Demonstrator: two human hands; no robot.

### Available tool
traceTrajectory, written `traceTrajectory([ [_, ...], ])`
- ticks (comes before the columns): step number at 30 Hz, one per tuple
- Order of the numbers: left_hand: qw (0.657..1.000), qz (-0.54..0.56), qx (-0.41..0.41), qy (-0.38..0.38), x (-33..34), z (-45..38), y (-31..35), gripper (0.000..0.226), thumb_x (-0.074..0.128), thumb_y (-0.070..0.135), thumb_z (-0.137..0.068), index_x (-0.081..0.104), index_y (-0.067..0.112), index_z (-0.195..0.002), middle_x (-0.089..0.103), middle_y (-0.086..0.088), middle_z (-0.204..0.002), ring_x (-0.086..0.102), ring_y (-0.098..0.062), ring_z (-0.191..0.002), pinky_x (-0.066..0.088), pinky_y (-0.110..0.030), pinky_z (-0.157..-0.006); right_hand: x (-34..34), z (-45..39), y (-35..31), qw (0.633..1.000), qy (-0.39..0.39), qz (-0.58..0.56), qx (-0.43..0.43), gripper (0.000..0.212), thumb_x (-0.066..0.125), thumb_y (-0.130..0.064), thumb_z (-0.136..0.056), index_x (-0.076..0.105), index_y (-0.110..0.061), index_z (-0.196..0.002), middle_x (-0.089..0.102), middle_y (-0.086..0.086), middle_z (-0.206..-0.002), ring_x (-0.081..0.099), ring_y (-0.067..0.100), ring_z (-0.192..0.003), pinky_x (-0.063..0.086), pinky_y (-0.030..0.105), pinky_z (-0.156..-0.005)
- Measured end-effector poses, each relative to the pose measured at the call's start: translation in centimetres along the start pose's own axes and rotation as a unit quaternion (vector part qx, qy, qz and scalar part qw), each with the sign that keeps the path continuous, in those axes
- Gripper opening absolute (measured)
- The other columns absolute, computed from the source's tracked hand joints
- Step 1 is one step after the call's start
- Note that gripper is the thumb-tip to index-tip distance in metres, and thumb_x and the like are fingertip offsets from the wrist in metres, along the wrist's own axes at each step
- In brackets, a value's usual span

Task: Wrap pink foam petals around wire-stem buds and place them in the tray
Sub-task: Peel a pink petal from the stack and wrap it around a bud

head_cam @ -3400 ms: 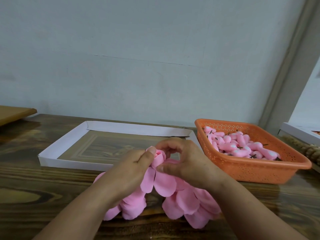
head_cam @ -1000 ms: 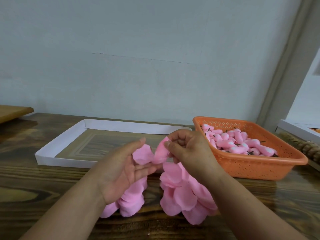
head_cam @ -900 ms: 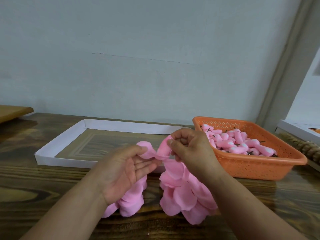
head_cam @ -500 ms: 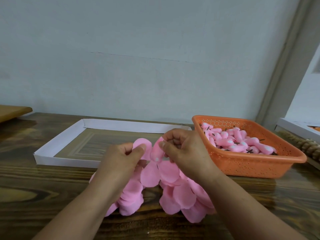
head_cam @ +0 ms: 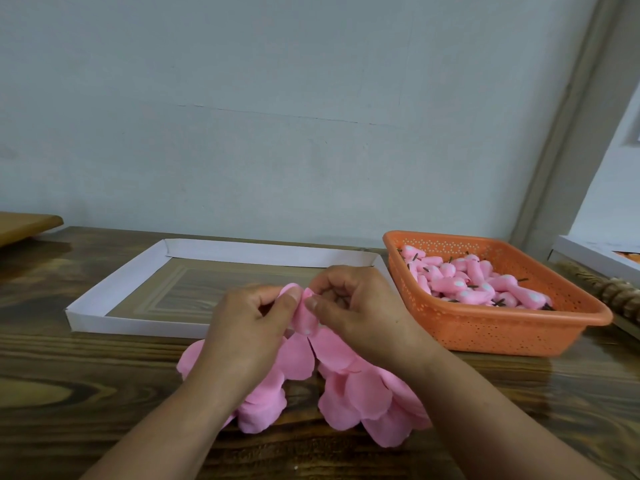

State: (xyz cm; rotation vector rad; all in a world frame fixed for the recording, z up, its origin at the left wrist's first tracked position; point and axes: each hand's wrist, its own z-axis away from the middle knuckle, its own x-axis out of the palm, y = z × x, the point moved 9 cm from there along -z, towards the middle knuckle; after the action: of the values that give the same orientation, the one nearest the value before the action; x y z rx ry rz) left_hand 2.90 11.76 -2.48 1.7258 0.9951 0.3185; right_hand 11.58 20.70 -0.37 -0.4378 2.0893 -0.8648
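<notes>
Just below the middle of the frame the left hand (head_cam: 242, 327) and the right hand (head_cam: 360, 310) meet around a small pink foam bud partly wrapped in a pink foam petal (head_cam: 304, 315). The left thumb and forefinger pinch it from the left, and the right thumb and curled fingers (head_cam: 313, 303) pinch it from the right, so both sets of fingers are closed narrow on the same piece. The bud's long axis runs roughly up and down in the frame, tilted slightly; its wire stem is hidden. Below it a chain of loose pink foam petals (head_cam: 353, 389) hangs onto the dark wooden tabletop (head_cam: 69, 393). The shallow white cardboard tray (head_cam: 114, 284) lies directly behind the hands, toward the upper left, nearer the left hand, with no bud showing inside. The orange perforated plastic basket of unwrapped pink buds (head_cam: 491, 323) sits at right, beside the right hand. Placing the finished piece would likely mean a short forward reach over the tray's near wall
</notes>
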Motion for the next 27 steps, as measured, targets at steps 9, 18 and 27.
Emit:
traceTrajectory([
  [9, 0.993, 0.06, -0.056, -0.085, 1.3, 0.4, -0.4, 0.049, 0.033, 0.043, -0.097, 0.074, 0.019, -0.084, 0.074, 0.001, -0.082, 0.069, -0.01, -0.08, 0.051, -0.014, -0.064, 0.1, 0.1, 0.1, 0.999, 0.0, 0.036, 0.007, 0.011, 0.063, -0.01, -0.087, 0.066, -0.017, -0.078, 0.059, -0.011, -0.062, 0.051, 0.002, -0.054, 0.042, 0.018, -0.053],
  [18, 0.983, 0.147, -0.078, -0.081, 1.1, 0.0, -1.4, 0.025, 0.056, 0.0, -0.09, 0.073, 0.018, -0.088, 0.075, -0.005, -0.08, 0.069, -0.012, -0.073, 0.051, -0.017, -0.062, -0.7, 0.2, 0.7, 0.997, 0.042, -0.039, 0.049, 0.018, 0.064, -0.012, -0.088, 0.061, -0.016, -0.07, 0.065, 0.011, -0.063, 0.055, 0.02, -0.053, 0.049, 0.038, -0.056],
  [27, 0.962, 0.242, -0.091, -0.092, 2.2, 0.3, -1.6, 0.031, 0.071, 0.033, -0.056, 0.078, 0.023, -0.085, 0.075, -0.01, -0.088, 0.072, -0.017, -0.079, 0.055, -0.021, -0.065, -0.9, 0.4, 0.4, 0.993, 0.04, -0.093, 0.058, 0.017, 0.062, -0.008, -0.088, 0.059, -0.013, -0.073, 0.06, 0.003, -0.056, 0.052, 0.007, -0.046, 0.045, 0.026, -0.051],
])
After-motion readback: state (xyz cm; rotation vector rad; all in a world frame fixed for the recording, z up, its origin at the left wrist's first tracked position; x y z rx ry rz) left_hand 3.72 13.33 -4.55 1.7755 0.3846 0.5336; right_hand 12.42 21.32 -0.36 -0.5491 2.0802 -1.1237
